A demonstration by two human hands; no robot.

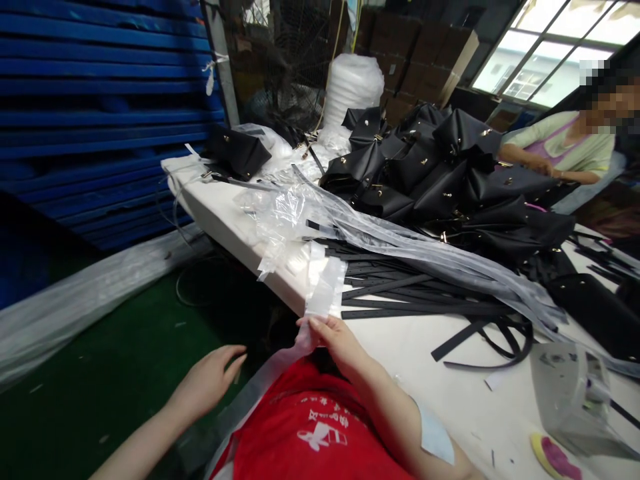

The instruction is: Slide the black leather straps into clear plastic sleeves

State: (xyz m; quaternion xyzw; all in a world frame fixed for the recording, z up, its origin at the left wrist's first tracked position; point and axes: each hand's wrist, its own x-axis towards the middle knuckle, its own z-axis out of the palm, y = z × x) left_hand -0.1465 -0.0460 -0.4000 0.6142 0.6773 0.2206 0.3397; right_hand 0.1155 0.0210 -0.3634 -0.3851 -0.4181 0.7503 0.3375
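Observation:
My right hand (327, 333) pinches a long translucent plastic strip (280, 363) at the table's near edge. The strip hangs from that hand down past the left side of the red apron (320, 427). My left hand (217, 377) is off the table over the green floor, its thumb apart from the fingers and nothing in it. Just beyond my right hand, flat white plastic sleeves (326, 283) lie at the table edge. Black straps (395, 287) are spread to their right, partly under long clear plastic sleeves (430, 250).
Black bags (415, 167) are heaped at the back of the white table (400, 360). Crumpled clear plastic (285, 213) lies left of them. A tape dispenser (575, 393) stands at right. Blue pallets (100, 100) are stacked at left. A person (565, 147) sits across the table.

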